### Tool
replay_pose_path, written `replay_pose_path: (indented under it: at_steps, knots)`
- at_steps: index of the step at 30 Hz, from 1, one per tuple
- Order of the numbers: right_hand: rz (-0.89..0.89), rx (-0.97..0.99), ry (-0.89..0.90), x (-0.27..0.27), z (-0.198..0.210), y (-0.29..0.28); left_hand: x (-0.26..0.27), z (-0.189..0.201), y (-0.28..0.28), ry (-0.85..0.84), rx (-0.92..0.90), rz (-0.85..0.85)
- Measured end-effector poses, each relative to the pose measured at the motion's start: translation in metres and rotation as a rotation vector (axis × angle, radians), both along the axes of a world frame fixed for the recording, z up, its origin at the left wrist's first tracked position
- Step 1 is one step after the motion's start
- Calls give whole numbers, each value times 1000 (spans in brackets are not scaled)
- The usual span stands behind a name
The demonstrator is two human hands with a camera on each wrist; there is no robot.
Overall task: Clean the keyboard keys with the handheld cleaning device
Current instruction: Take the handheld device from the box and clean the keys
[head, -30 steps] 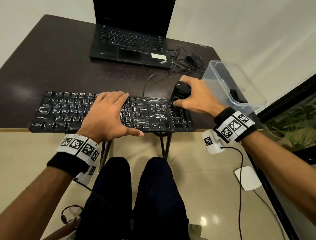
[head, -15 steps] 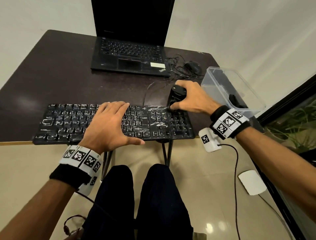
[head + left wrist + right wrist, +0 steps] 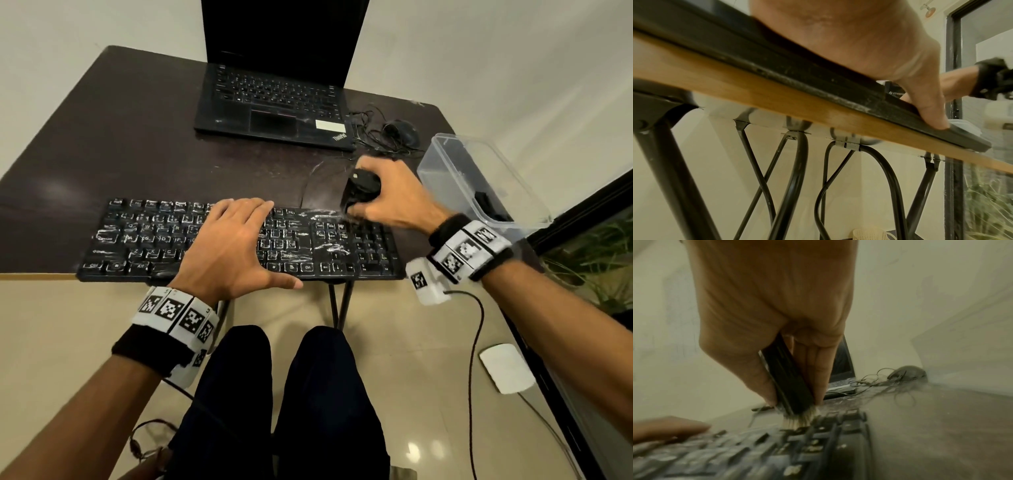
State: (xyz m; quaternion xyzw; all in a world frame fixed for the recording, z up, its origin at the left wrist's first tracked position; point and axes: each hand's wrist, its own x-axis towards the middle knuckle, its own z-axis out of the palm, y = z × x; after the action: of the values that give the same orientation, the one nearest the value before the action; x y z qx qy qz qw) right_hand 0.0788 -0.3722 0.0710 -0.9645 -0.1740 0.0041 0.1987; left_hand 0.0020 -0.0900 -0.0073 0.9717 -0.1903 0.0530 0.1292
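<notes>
My right hand (image 3: 387, 195) grips the brush (image 3: 789, 386) at the keyboard's (image 3: 236, 240) far right corner; my flat left hand (image 3: 227, 250) should steady it while I flick lightly between keys.

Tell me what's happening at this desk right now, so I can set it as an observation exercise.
A seated person is cleaning a black keyboard that lies along the near edge of a dark table. The left hand lies flat on the middle keys, steadying the board. The right hand grips a black handheld cleaning device and holds its bristles on the top right keys. White smears show on many keys. Behind stand an open laptop, a mouse and a clear plastic box.
</notes>
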Motion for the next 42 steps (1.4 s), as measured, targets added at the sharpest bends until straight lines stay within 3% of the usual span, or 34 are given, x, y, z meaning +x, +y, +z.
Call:
replay_pose_path:
  at_steps: [2, 6, 10, 15, 18, 22, 26, 30, 34, 37, 42]
  knots:
    - [-37, 15, -16, 5, 3, 0, -1, 0, -1, -4, 5, -6]
    - [124, -3, 88, -1, 4, 8, 0, 0, -1, 8, -3, 13]
    - [37, 13, 15, 10, 7, 13, -1, 0, -1, -1, -15, 12]
    - [131, 48, 43, -1, -2, 16, 0, 0, -1, 0, -16, 11]
    - [39, 33, -29, 7, 1, 14, -1, 0, -2, -1, -12, 5]
    - [147, 71, 45, 1, -1, 18, 0, -1, 0, -1, -22, 11]
    - [52, 74, -28, 6, -1, 20, -1, -1, -2, -5, -21, 2]
    - [133, 104, 68, 0, 0, 27, 1, -1, 0, -1, -25, 3]
    - [29, 93, 37, 6, 4, 26, 0, -1, -1, -5, -14, -4]
    - [135, 92, 93, 2, 1, 32, 1, -3, 0, -3, -19, 7]
    - [53, 87, 50, 12, 3, 32, 0, -2, -2, 2, -6, 6]
